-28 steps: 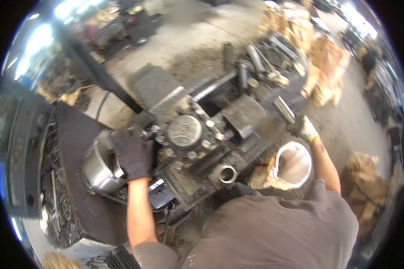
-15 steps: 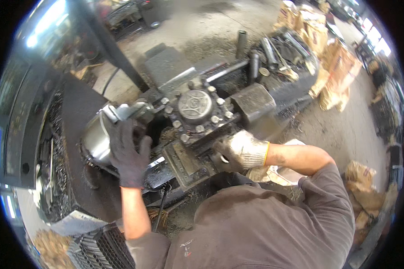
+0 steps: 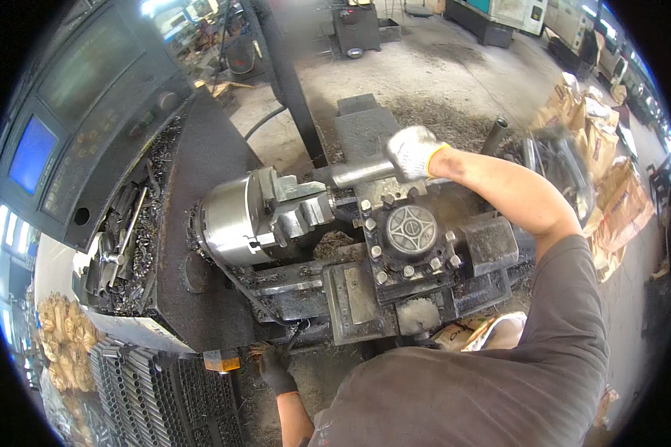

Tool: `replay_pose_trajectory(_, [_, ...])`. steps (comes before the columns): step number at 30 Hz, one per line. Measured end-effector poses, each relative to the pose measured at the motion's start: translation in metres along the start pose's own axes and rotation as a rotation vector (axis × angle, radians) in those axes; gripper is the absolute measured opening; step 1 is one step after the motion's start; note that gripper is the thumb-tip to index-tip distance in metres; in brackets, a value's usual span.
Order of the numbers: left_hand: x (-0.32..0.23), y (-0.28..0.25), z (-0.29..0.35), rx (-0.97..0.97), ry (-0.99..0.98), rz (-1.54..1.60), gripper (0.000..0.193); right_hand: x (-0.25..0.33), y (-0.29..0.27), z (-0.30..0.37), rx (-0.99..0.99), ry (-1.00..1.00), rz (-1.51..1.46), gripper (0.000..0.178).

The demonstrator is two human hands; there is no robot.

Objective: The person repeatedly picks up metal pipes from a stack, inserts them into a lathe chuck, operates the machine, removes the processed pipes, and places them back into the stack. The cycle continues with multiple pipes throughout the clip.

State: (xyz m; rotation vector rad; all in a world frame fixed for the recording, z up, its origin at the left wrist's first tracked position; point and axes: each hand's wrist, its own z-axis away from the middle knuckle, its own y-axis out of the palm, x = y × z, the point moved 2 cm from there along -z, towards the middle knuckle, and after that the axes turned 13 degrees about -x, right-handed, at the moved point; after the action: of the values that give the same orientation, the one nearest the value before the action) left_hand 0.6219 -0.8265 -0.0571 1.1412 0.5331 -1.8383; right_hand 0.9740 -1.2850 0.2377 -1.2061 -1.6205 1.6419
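Note:
My right hand (image 3: 415, 153), in a white knit glove, is closed around the end of a shiny metal cylinder (image 3: 361, 174). The cylinder lies roughly level behind the tool post (image 3: 412, 229), and its darker far end is close to the jaws (image 3: 300, 216) of the lathe chuck (image 3: 235, 222). Nothing shows clamped between those jaws. Low at the front, below the lathe bed (image 3: 291, 287), is my left hand (image 3: 277, 371) in a dark glove. It is near a thin black lever (image 3: 295, 335) and some brown bristles; its fingers are too dark and partly hidden to read.
A control panel with a blue screen (image 3: 33, 155) stands at left, beside a tray of metal chips and tools (image 3: 123, 257). Stacked tubes (image 3: 138, 395) are at lower left. Paper sacks (image 3: 622, 201) stand at right. One upright tube (image 3: 495, 135) is behind the tool post.
My left hand has left the chuck and dropped below the bed. My right hand has gone from the tool post's front to behind it, onto the metal cylinder. The view has shifted.

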Motion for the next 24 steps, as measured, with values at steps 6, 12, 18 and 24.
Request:
replay_pose_trajectory(6, [-0.043, -0.072, -0.034, -0.211, 0.091, 0.297, 0.043, -0.009, 0.101, -0.013, 0.04, -0.674, -0.483, 0.019])
replay_pose_trajectory(12, [-0.084, -0.079, -0.019, -0.265, -0.1, 0.294, 0.044, 0.045, 0.125, -0.081, 0.36, -0.516, -1.541, 0.053])
replay_pose_trajectory(18, [-0.07, -0.094, -0.043, -0.172, 0.209, 0.116, 0.028, 0.071, 0.083, -0.101, 0.345, -0.331, -0.998, 0.074])
replay_pose_trajectory(24, [-0.095, -0.082, 0.006, -0.525, 0.477, -0.375, 0.039, 0.078, -0.059, 0.025, -0.188, 0.149, -0.916, 0.073])
